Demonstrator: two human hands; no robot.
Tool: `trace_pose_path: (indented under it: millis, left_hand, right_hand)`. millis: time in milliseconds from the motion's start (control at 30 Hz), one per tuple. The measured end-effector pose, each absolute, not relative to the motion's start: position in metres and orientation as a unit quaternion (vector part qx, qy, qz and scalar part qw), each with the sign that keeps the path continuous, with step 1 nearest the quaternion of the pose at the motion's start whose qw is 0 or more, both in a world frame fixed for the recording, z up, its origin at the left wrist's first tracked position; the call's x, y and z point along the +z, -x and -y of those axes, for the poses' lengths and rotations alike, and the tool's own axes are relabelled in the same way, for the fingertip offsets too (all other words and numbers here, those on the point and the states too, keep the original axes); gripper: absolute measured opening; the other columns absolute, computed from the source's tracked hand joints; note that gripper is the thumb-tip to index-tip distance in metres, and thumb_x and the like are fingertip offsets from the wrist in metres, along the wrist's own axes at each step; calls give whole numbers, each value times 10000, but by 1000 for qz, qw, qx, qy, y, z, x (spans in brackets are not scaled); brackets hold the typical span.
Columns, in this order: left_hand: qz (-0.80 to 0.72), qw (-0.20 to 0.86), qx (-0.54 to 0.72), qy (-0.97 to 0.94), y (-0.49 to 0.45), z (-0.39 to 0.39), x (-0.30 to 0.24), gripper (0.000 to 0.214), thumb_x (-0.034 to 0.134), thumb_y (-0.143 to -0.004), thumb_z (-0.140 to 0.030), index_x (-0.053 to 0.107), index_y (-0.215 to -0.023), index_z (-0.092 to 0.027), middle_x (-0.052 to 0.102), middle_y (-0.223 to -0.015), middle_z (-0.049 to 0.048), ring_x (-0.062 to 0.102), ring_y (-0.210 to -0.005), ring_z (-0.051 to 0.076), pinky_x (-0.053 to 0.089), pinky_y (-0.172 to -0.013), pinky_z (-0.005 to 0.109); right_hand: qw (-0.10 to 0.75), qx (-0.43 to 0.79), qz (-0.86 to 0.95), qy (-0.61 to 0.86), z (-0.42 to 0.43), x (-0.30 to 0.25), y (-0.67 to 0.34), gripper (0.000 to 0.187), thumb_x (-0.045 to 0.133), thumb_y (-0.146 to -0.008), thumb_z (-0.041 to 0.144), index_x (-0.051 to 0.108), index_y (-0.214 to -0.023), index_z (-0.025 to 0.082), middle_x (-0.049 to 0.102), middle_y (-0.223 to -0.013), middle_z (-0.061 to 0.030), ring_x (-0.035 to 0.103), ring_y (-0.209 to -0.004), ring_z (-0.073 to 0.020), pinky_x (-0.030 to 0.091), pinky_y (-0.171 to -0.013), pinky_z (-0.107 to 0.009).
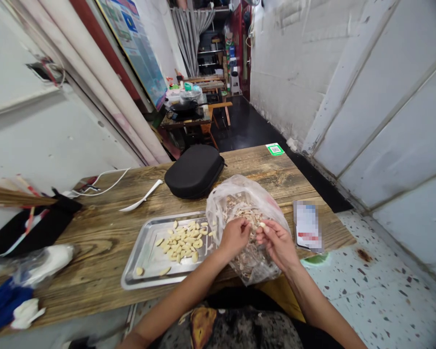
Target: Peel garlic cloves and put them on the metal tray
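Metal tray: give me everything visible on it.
The metal tray is rectangular and shallow, with a raised rim and rounded corners; it looks like dull stainless steel. It lies flat on the wooden table, near its front edge. Peeled garlic cloves are heaped right of centre, with two strays near the front rim. Its right end is hidden behind the plastic bag and the left hand; contact there cannot be told.

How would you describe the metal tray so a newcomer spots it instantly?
On the wooden table, look just left of the clear plastic bag. The tray lies flat near the front edge: the only shiny metal thing, rectangular, holding pale peeled cloves.
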State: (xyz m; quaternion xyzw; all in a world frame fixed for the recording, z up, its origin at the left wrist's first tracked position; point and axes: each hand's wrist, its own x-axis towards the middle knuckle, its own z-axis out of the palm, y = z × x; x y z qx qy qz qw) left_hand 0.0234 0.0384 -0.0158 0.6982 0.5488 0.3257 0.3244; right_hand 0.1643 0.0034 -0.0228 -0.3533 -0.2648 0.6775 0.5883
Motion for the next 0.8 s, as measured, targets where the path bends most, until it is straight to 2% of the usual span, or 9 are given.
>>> trace_pose_path:
  millis: [100, 167, 233, 267, 333, 433, 500, 667, 800]
  left_hand:
    - [-513, 243, 288, -772, -21, -38, -15, 231, 440, -822, -218, 600, -667, -162, 583, -660, 22, 541, -673, 156, 396, -654, 274]
    - [-462, 237, 291, -804, -21, -37, -12, 217, 430, -843, -227, 625, -924, -179, 635, -942, 68, 560, -895, 191, 401, -785, 315]
    - [-427, 242, 311, -814, -22, -35, -7, 298, 411, -865, -236, 535, -1132, -195, 581, -1143, 87, 516, -1042, 197, 375, -875, 332]
    - [-424, 244, 315, -813, -23, -34, -4, 292, 400, -876, -249, 523, -1135, -192, 588, -1126, 85, 523, -1027, 190, 377, -872, 323]
    - [-435, 243, 299, -814, -25, -33, 2, 230, 380, -892, -292, 567, -973, -185, 634, -911, 57, 559, -858, 174, 401, -793, 298]
    - [-452, 238, 251, -822, -29, -31, 5, 292, 340, -902, -331, 527, -729, -190, 557, -657, 9, 513, -657, 158, 387, -688, 286]
    - [-450, 283, 260, -806, -32, -30, 2, 334, 300, -909, -334, 485, -672, -188, 518, -623, -1, 487, -622, 147, 373, -654, 274]
    - [-460, 526, 354, -622, -47, -21, -9, 370, 290, -889, -406, 419, -619, -186, 402, -527, -39, 382, -490, 107, 320, -504, 235]
    - [-473, 578, 399, -532, -52, -13, -5, 370, 330, -866, -451, 371, -605, -192, 295, -495, -64, 274, -441, 84, 250, -440, 227]
  right_hand:
    - [583, 694, 228, 357, -4, -21, -167, 229, 716, -692, 331, 645, -844, 176, 670, -683, -6, 580, -537, -86, 488, -501, -183]
    - [581, 694, 216, 365, -5, -21, -167, 215, 710, -696, 349, 637, -777, 164, 651, -635, -1, 551, -490, -74, 456, -445, -166]
    - [582, 688, 219, 374, -5, -22, -167, 225, 700, -702, 371, 619, -731, 163, 633, -598, 7, 527, -456, -70, 425, -405, -160]
    - [581, 683, 226, 380, -5, -22, -166, 234, 693, -706, 381, 608, -714, 164, 625, -586, 10, 519, -445, -71, 415, -392, -162]
    - [577, 668, 254, 396, -4, -23, -164, 249, 672, -720, 400, 590, -691, 167, 608, -565, 19, 497, -419, -72, 393, -371, -169]
    - [557, 618, 335, 442, -1, -24, -162, 258, 615, -764, 418, 569, -684, 177, 581, -543, 31, 469, -391, -78, 365, -356, -187]
    - [544, 548, 418, 479, 2, -23, -162, 242, 565, -804, 408, 573, -713, 184, 566, -541, 33, 471, -407, -89, 376, -388, -204]
    - [524, 318, 580, 537, 6, -14, -163, 179, 494, -853, 326, 599, -805, 189, 579, -611, 10, 528, -544, -122, 419, -541, -238]
    - [513, 231, 642, 521, 5, -4, -162, 167, 483, -848, 294, 623, -819, 208, 637, -713, -18, 573, -640, -149, 430, -626, -259]
